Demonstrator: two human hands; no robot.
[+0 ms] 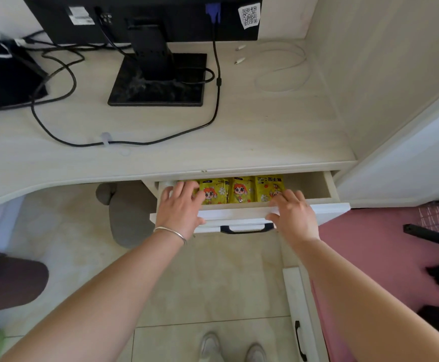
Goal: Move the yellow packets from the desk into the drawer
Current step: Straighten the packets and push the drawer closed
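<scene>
Reaching into a pulled-out white wooden drawer under a pale wood-grain desk, both bare hands lay flat with fingers spread, gripping nothing. Several yellow cartoon-printed packets sat side by side inside the drawer. The left hand, a silver bangle on its wrist, rested on the leftmost packet; the right hand touched the rightmost.

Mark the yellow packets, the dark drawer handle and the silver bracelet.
yellow packets (240,190), head view, middle packet's face
dark drawer handle (247,229), head view, bar's centre
silver bracelet (172,233), head view, band on left wrist
</scene>
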